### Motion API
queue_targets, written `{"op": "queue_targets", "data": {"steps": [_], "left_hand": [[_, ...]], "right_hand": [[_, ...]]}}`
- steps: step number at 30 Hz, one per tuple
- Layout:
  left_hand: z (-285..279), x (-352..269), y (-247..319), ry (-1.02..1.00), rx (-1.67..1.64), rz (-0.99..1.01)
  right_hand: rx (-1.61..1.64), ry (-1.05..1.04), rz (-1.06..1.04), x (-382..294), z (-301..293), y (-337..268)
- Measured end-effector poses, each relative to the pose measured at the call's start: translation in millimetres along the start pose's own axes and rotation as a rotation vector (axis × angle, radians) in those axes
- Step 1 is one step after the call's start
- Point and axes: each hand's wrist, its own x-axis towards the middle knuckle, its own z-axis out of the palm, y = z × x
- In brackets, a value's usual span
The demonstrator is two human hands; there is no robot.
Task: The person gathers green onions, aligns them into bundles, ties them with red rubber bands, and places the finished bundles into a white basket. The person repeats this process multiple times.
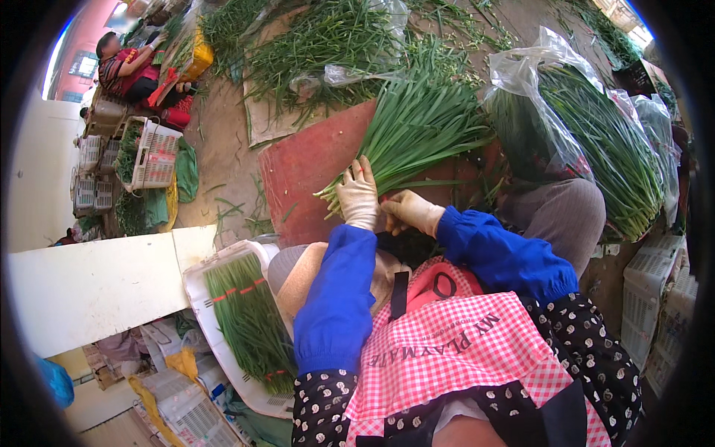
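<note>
My left hand, in a pale glove, lies over the pale stem ends of a bunch of long green leaves, which look like garlic chives. The bunch rests fanned out on a red board, its leaf tips pointing away from me. My right hand, gloved too, is just right of the stems with its fingers curled together. A bit of red shows at its fingertips, perhaps a tie; most of it is hidden.
Loose greens are heaped beyond the board. An open plastic bag of greens stands at the right. Beside my left leg, a white crate holds bunches with red ties. A person sits at the upper left near stacked crates.
</note>
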Motion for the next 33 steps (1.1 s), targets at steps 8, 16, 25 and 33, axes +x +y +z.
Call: {"op": "queue_targets", "data": {"steps": [8, 16, 25, 33], "left_hand": [[3.7, -6.6, 3.4, 0.055, -0.175, 0.008], [-5.9, -11.8, 6.5, 0.066, -0.084, 0.023], [-7.7, -11.6, 8.4, 0.027, -0.062, 0.021], [8.8, -8.2, 9.3, 0.14, -0.04, 0.014]], "right_hand": [[-0.188, 0.04, -0.149, 18.6, -2.2, -40.5], [-0.394, 0.684, -0.359, 3.2, -88.0, -37.8], [-1.055, 0.762, -0.301, 18.3, -85.4, -58.0], [-1.143, 0.778, -0.343, 26.4, -87.1, -72.9]]}}
